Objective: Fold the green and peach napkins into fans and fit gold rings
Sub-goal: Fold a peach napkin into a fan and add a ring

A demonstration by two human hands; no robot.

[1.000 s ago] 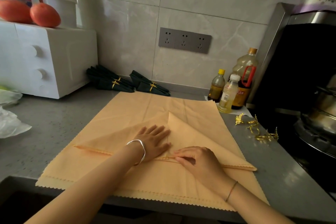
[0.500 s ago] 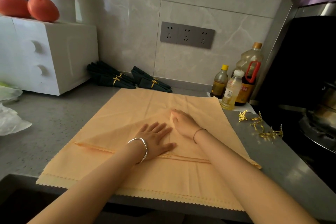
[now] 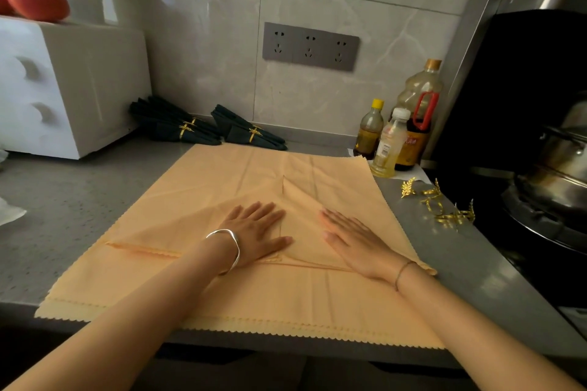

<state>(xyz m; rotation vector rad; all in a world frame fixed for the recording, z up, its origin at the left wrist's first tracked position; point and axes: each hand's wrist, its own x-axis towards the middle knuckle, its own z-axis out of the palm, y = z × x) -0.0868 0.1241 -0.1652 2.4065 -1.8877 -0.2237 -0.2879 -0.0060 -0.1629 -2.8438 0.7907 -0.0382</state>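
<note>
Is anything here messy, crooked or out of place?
Nothing is spilled or damaged. The peach napkin seems to hang slightly over the front edge of the counter, and the loose gold rings lie scattered close to the stove. The green napkins sit neatly ringed by the wall.

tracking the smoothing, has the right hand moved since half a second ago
Yes: the right hand slid from the flap tip down toward the right edge of the peach napkin.
</note>
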